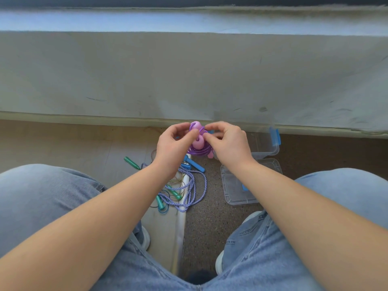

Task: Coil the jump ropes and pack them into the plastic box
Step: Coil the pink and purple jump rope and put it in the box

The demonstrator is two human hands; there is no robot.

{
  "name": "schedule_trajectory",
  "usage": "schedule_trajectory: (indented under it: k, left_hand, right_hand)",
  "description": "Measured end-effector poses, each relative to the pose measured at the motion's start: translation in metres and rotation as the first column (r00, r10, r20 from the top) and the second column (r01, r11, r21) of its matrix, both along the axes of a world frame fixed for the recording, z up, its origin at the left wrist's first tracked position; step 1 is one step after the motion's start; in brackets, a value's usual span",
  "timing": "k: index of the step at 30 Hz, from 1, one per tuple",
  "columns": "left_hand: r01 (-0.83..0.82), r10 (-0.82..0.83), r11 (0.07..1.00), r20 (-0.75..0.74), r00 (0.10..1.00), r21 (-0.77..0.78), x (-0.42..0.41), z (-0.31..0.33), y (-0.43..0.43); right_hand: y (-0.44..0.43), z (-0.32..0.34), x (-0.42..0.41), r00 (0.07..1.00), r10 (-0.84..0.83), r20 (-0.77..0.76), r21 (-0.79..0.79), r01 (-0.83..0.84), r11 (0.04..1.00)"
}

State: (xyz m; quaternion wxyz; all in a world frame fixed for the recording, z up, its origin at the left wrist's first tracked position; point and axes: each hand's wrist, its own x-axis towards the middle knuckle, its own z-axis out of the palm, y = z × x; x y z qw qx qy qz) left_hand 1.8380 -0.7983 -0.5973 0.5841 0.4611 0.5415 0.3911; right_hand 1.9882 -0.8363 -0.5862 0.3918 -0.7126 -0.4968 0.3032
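Observation:
A purple jump rope with pink handles [198, 143] hangs bunched in loops between my two hands, above the floor. My left hand [174, 147] pinches it from the left and my right hand [227, 143] from the right, fingers closed on the cord near the upper handle. On the floor below lie a blue-and-white braided rope with blue handles [192, 185] and a thin rope with green handles [160, 201], both loose and tangled. The clear plastic box [266, 143] with blue latches stands at the right, partly behind my right hand.
A clear lid [235, 192] lies flat on the speckled floor in front of the box. One green handle [131, 162] lies apart to the left. A grey wall base runs along the back. My knees in jeans frame both sides.

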Motion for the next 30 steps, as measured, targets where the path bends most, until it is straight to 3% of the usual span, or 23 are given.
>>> schedule_trajectory:
  k: [2,9,16,20,24,27,30]
  left_hand:
    - [-0.035,0.053,0.993,0.163,0.985,-0.112,0.003,0.005,0.002]
    - [0.061,0.004,0.966,0.251,0.968,-0.251,-0.003,0.001,0.001]
    - [0.15,-0.035,0.947,0.373,0.927,-0.286,-0.006,0.0,0.003]
    - [0.154,-0.077,0.956,0.293,0.953,-0.248,-0.004,-0.002,0.003]
    - [0.148,-0.15,0.982,-0.013,0.989,-0.118,-0.004,-0.003,0.004]
    - [0.122,-0.124,0.992,-0.137,0.983,-0.025,-0.004,-0.003,0.006]
    - [0.129,-0.129,0.992,-0.155,0.979,-0.011,-0.001,0.0,0.005]
  right_hand:
    - [0.002,0.001,0.003,0.999,-0.027,-0.022,0.017,0.027,0.999]
    - [0.0,0.001,0.0,0.99,0.128,0.06,-0.038,-0.126,0.991]
    - [0.007,-0.003,0.007,0.989,0.051,-0.137,-0.155,-0.073,0.985]
    - [0.008,-0.007,0.01,0.983,-0.041,-0.179,-0.126,0.018,0.992]
    - [0.005,-0.008,0.011,0.991,-0.082,-0.108,-0.061,0.075,0.995]
    - [0.001,-0.007,0.006,0.997,-0.04,-0.062,-0.028,0.038,0.999]
    - [-0.004,-0.005,-0.002,0.993,0.079,-0.083,-0.014,-0.08,0.997]
